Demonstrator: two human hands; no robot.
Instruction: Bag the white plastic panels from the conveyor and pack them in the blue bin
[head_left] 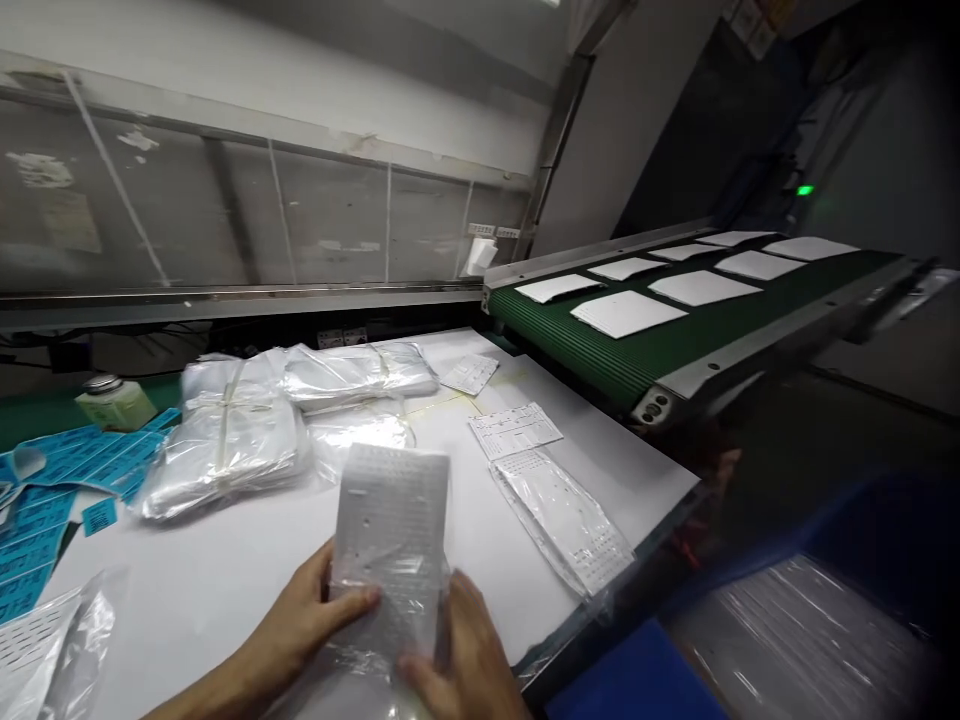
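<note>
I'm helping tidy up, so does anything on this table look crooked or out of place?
Yes. The bagged white panel on the right of the white table lies slanted, with its lower end right at the table's edge, so it looks like it might slip off.

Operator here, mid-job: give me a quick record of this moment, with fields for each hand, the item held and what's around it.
Left hand: grips bagged perforated white panel on its left side
Right hand: grips the same panel's lower right
Nearby: tied bagged stacks; another bagged panel; printed sheet
Rest: green conveyor belt carrying white sheets; blue label sheets
</note>
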